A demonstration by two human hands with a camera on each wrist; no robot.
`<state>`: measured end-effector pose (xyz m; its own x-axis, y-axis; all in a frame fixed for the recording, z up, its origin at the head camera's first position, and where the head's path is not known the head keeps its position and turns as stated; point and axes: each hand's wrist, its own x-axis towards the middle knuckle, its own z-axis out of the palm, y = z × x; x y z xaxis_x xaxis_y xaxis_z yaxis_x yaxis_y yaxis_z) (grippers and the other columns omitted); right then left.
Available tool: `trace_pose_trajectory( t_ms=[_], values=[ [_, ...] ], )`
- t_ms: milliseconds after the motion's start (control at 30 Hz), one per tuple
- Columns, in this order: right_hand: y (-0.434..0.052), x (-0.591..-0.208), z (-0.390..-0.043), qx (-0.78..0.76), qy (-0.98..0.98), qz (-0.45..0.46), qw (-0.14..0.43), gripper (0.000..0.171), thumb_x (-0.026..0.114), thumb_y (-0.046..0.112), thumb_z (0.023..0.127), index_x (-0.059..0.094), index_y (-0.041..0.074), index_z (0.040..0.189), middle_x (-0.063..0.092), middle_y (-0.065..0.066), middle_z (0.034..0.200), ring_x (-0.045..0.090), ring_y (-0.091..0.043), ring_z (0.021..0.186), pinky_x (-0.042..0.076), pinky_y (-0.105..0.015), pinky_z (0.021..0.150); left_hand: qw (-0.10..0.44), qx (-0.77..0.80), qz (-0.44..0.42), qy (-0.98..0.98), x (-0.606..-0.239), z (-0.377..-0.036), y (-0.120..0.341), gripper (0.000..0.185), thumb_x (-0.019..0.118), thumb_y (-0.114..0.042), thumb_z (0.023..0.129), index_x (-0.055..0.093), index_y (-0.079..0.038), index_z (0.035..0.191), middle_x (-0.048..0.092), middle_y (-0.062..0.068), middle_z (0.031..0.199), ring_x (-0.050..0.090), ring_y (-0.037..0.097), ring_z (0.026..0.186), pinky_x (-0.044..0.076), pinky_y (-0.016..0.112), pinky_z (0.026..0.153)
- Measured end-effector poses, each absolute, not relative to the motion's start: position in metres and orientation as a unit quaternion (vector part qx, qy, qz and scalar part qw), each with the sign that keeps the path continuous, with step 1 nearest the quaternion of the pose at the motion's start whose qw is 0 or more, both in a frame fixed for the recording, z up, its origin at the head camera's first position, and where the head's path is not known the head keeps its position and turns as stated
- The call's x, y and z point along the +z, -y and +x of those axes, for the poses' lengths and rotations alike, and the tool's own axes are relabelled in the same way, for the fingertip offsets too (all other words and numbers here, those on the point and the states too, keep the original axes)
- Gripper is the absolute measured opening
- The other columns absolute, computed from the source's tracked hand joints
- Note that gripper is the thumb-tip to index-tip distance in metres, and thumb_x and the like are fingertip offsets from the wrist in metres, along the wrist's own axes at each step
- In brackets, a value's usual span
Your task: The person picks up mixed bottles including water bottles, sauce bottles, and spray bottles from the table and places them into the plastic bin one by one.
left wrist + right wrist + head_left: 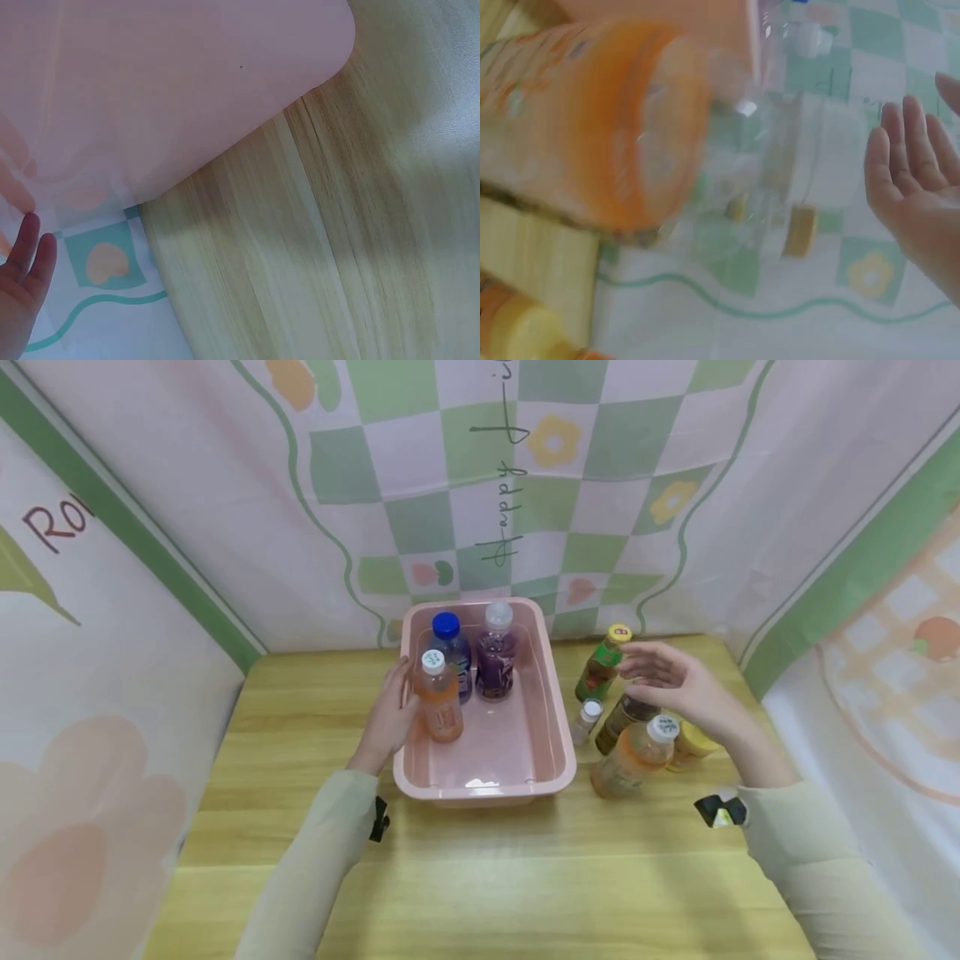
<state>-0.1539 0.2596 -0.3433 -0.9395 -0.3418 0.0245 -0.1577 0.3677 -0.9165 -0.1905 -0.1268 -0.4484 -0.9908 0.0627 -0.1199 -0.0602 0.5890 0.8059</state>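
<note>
While the left hand touches the pink plastic tub with straight fingers, beside an orange-drink bottle standing inside, the right hand, fingers loosely curved, hovers near the green-labelled bottle on the wooden table.
</note>
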Motion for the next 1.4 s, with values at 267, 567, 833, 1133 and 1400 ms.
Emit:
trace_pose_trajectory(
  t_ms=[267,567,833,1133,1400],
  values=[
    [-0.282,-0.356,-0.147,-0.543,-0.815,-0.178,0.098,0.05,0.059,-0.005,0.088,0.05,0.025,0.127,0.063,0.017,0.111,0.06,0.004,0.102,0.051,-0.007,0.085,0.071,0.455,-0.002,-0.888,-0.449,-0.191,0.127,0.06,0.037,-0.031,0.099,0.013,-0.028,0.154,0.006,-0.006,0.163,0.014,0.027,0.15,0.02,0.053,0.121],
    [-0.302,-0.365,-0.14,-0.516,-0.821,-0.212,0.121,0.053,0.06,-0.005,0.087,0.045,0.005,0.136,0.062,0.017,0.118,0.059,0.005,0.107,0.048,-0.005,0.088,0.071,0.45,-0.001,-0.89,-0.447,-0.191,0.126,0.06,0.038,-0.03,0.099,0.014,-0.027,0.154,0.007,-0.005,0.163,0.015,0.027,0.15,0.021,0.053,0.121],
    [-0.31,-0.372,-0.137,-0.522,-0.809,-0.231,0.138,0.063,0.062,-0.01,0.081,0.04,-0.001,0.139,0.06,0.021,0.119,0.057,0.006,0.109,0.045,-0.003,0.091,0.069,0.451,-0.002,-0.89,-0.447,-0.191,0.126,0.06,0.038,-0.028,0.099,0.015,-0.026,0.154,0.008,-0.004,0.163,0.015,0.028,0.15,0.02,0.054,0.121],
    [-0.31,-0.377,-0.134,-0.483,-0.832,-0.23,0.148,0.064,0.066,-0.003,0.082,0.038,-0.004,0.139,0.06,0.018,0.12,0.054,0.01,0.109,0.045,-0.005,0.087,0.07,0.45,-0.002,-0.89,-0.449,-0.192,0.126,0.06,0.038,-0.029,0.099,0.015,-0.026,0.154,0.007,-0.005,0.163,0.015,0.028,0.149,0.02,0.053,0.121],
    [-0.303,-0.381,-0.136,-0.44,-0.856,-0.233,0.136,0.066,0.071,0.003,0.08,0.041,-0.005,0.137,0.061,0.016,0.117,0.051,0.014,0.108,0.045,-0.006,0.084,0.071,0.45,-0.005,-0.89,-0.448,-0.192,0.126,0.059,0.038,-0.03,0.1,0.015,-0.026,0.154,0.007,-0.005,0.163,0.014,0.027,0.15,0.02,0.053,0.121]
  ],
)
